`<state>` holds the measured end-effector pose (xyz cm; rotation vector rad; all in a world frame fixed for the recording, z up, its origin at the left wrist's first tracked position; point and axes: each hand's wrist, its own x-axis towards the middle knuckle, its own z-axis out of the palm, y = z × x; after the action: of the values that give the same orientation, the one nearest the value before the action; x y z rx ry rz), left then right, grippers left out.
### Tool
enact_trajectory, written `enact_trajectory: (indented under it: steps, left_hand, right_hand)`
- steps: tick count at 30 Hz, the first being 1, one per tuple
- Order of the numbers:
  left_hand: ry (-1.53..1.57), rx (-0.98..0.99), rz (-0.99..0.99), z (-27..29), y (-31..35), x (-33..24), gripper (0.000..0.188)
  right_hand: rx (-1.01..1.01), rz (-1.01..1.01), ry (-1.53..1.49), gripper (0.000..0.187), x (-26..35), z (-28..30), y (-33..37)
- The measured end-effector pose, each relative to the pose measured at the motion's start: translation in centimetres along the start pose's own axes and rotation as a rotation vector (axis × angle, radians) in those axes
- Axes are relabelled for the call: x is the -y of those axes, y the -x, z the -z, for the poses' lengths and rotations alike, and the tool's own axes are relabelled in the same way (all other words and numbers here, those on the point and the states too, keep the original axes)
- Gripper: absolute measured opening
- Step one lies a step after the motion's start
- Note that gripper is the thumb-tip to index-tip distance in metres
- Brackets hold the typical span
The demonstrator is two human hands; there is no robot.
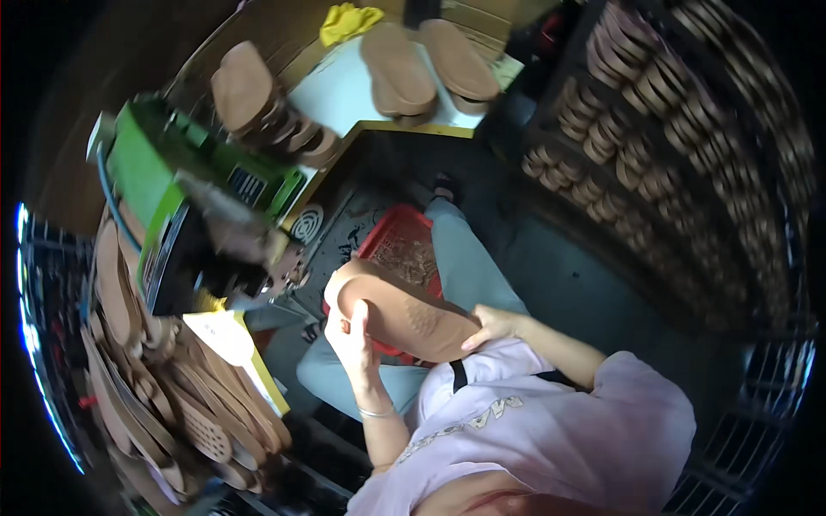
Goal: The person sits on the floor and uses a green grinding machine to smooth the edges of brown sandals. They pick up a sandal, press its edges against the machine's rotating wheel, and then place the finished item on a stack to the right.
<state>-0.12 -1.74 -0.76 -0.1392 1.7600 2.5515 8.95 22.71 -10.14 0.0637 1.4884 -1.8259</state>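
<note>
Two hands, one left hand and one right hand, share one tan sole; one bracelet circles one wrist. There is one red basket, one green machine and one blue hose. On one white-topped bench are one yellow bundle and two uppermost soles, with any beneath hard to count. One heap of soles at lower left holds well over ten; one dark rack at right carries dozens of brown pieces, too blurred to number exactly
</note>
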Motion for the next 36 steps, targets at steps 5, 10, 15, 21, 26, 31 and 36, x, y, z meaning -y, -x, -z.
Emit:
enact_trajectory:
  steps: [5, 10, 15, 21, 26, 31, 36]
  left_hand:
    - [0.106, -0.037, 0.093, -0.7, -0.7, 2.3, 0.038]
    - [0.047, -0.075, 0.173, -0.5, 0.0, 3.0, 0.043]
    - [0.031, -0.086, 0.182, -0.3, 0.7, 3.2, 0.042]
    - [0.020, -0.095, 0.128, 0.3, 0.7, 2.9, 0.043]
    - [0.093, -0.077, 0.056, 0.4, 0.7, 2.6, 0.043]
    - [-0.116, -0.044, -0.171, -0.9, 1.3, 3.1, 0.040]
    - [-0.395, -0.031, -0.540, -0.3, 1.2, 2.7, 0.045]
  right_hand:
    - [-0.036, 0.039, -0.122, 0.035, -1.3, 2.8, 1.4]
    - [0.008, 0.070, -0.126, 0.032, -3.1, 2.7, 2.3]
    - [0.011, 0.127, -0.142, 0.031, -2.6, 2.6, 3.8]
    - [0.109, 0.099, -0.101, 0.034, -2.8, 4.0, 3.1]
    - [0.022, 0.483, -0.145, 0.034, -0.6, 7.2, -0.6]
    - [-0.655, 0.536, -0.282, 0.048, 15.9, 10.3, -8.0]
    - [-0.990, 0.399, -0.493, 0.086, 25.5, 14.1, -14.7]
